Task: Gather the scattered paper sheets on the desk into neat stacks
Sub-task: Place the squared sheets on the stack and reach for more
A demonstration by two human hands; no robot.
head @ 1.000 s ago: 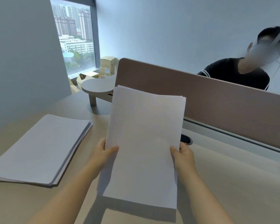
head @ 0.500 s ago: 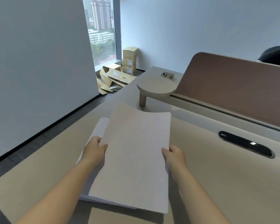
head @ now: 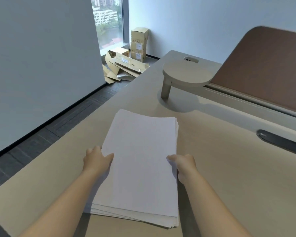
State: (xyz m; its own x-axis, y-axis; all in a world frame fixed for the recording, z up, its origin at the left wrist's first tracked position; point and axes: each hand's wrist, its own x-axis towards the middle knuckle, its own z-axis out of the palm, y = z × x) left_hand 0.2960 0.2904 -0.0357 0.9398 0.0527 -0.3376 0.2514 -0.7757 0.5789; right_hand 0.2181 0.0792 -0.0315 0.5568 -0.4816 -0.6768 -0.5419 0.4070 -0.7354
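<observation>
A thick stack of white paper sheets [head: 140, 161] lies flat on the beige desk [head: 232, 175], a little fanned at its near and right edges. My left hand [head: 96, 160] holds the stack's left edge, its thumb lying on the top sheet. On the opposite side my right hand [head: 184, 166] holds the right edge the same way, thumb on top. The fingers of both hands are hidden at the sides of the paper.
A round raised shelf [head: 186, 73] on a short leg stands behind the stack. A brown divider panel [head: 266, 69] runs along the desk's far right, with a dark cable slot [head: 280, 142] before it. Cardboard boxes [head: 138, 43] sit on the floor by the window. The desk's left edge drops to dark floor.
The sheets I held upright in the air have come down flat onto the stack at the left. My view has turned left and down, and the person behind the divider is out of view.
</observation>
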